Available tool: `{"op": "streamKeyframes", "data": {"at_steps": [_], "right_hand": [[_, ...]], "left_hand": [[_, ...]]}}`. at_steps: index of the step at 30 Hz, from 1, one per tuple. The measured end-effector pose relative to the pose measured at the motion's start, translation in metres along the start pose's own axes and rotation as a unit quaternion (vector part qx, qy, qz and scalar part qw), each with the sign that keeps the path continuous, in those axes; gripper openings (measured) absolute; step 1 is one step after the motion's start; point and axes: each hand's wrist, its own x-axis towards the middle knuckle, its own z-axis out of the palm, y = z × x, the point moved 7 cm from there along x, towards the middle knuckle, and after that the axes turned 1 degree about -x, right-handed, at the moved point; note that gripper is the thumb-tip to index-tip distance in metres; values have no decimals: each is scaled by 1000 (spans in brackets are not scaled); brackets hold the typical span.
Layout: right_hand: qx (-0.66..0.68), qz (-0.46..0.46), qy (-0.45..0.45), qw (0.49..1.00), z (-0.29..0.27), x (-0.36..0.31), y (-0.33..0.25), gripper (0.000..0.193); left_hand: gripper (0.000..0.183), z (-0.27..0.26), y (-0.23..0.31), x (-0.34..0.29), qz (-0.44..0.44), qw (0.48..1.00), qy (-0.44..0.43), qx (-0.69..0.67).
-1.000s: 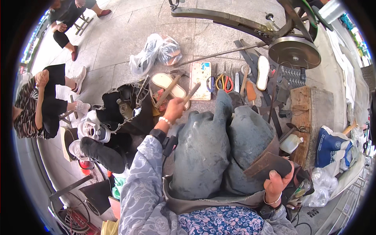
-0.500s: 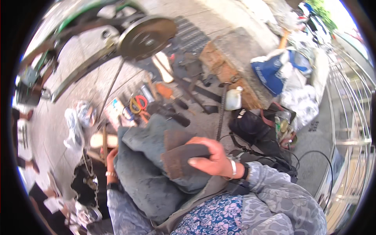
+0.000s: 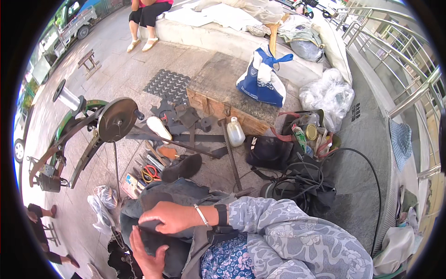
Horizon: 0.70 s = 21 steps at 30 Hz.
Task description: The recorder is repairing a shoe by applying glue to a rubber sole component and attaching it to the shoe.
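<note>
A dark grey-green cloth [image 3: 183,190] covers my lap. Over it, my right hand [image 3: 174,217] is closed, its fingers curled down against dark material. What they grip is hidden beneath them. Just beyond the knuckles a dark brown flat piece [image 3: 152,200] lies on the cloth. Close below, my left hand [image 3: 147,255] has its fingers stretched and the thumb apart, with nothing seen in it. Its fingertips come near those of the right hand. On the ground past the cloth lie black soles [image 3: 183,168], red-and-yellow-handled scissors [image 3: 149,174] and a white insole [image 3: 158,128].
To the left stands a hand-cranked machine [image 3: 116,120] with a large wheel. Ahead are a wooden box [image 3: 227,74], a blue-white bag [image 3: 262,79], a plastic bottle [image 3: 235,132] and a hammer [image 3: 230,153]. A black bag [image 3: 269,151] and cables lie right. A person [image 3: 151,16] sits beyond.
The view has swung. My right hand no longer shows the brown piece held up; it has come down over the lap cloth. My left hand has come from the cloth's side toward my right.
</note>
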Motion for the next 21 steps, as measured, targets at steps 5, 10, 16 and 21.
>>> {"op": "streamKeyframes", "data": {"at_steps": [5,10,16,21], "right_hand": [[-1,-82,-97,992,10,15,-2,36],[77,17,-145,986,-35,69,15,36],[24,209,480,852,-307,-32,154,39],[-289,422,721,467,-425,-215,118,112]], "left_hand": [[62,12,-15,2,34,998,56,13],[31,15,-49,-25,-28,989,144,34],[19,23,-41,-17,11,988,156,10],[18,21,-35,-20,10,991,133,32]]}}
